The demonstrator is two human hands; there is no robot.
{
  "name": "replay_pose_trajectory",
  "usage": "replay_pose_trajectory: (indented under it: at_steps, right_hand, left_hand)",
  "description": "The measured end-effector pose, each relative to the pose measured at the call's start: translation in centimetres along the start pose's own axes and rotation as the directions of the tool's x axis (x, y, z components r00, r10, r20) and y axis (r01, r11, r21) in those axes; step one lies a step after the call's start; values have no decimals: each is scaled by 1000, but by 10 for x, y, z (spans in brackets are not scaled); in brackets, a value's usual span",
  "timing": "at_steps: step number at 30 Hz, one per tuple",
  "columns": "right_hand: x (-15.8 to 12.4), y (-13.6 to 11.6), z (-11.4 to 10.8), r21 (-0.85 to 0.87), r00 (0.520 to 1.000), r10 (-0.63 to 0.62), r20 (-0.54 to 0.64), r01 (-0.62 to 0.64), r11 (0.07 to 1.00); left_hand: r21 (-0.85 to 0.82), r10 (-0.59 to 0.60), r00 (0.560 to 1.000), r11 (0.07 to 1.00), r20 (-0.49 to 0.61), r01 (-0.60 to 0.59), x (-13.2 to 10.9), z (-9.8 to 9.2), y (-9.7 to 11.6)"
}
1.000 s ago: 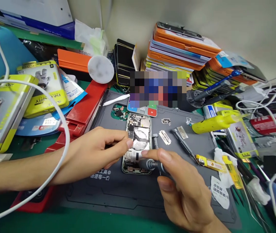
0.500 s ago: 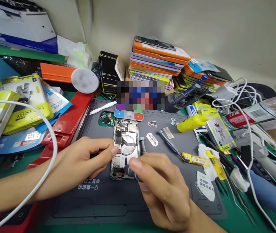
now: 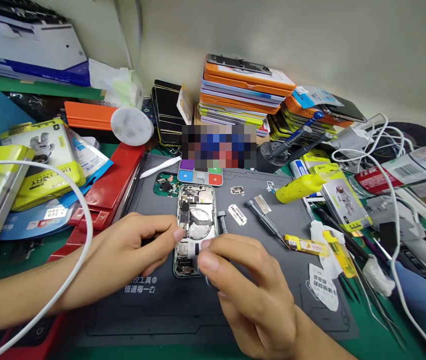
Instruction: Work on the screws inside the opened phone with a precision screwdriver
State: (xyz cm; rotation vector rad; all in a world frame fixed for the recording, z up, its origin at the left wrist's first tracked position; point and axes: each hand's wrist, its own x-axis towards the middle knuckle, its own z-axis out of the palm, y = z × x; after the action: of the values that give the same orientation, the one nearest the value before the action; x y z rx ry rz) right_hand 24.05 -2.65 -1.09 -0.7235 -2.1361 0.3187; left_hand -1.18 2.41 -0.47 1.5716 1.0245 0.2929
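An opened smartphone [image 3: 197, 230] lies on the grey work mat [image 3: 153, 320], its board and round coil showing. My left hand [image 3: 145, 240] is closed at the phone's left edge, thumb and forefinger pinched against the frame. Over the phone's lower right corner, my right hand [image 3: 254, 285] has its fingers curled round a dark grey screwdriver, mostly hidden by the thumb and fingers. A second grey screwdriver [image 3: 222, 220] stands just right of the phone. Farther right lie a razor blade [image 3: 237, 214] and another screwdriver [image 3: 263, 220].
Left of the mat is a red clamp-like device [image 3: 111, 185], with a white cable [image 3: 87, 225] looping over my left forearm. Battery boxes [image 3: 48, 165] are piled beyond it. A yellow bottle [image 3: 299, 189], a yellow lighter [image 3: 305, 245] and tweezers [image 3: 381, 315] lie to the right.
My right hand has tilted and shifted slightly left, so its fingers now cover the dark ribbed end of the screwdriver. My left hand stays at the phone's edge. The view has shifted slightly.
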Motion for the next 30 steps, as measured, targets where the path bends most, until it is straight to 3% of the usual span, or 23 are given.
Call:
replay_pose_trajectory:
  at_steps: [30]
  right_hand:
    - [-2,1,3,-3,999,-17,42,17,1000]
  left_hand:
    - [-10,-16,999,1000,29,16,0,-3,-2]
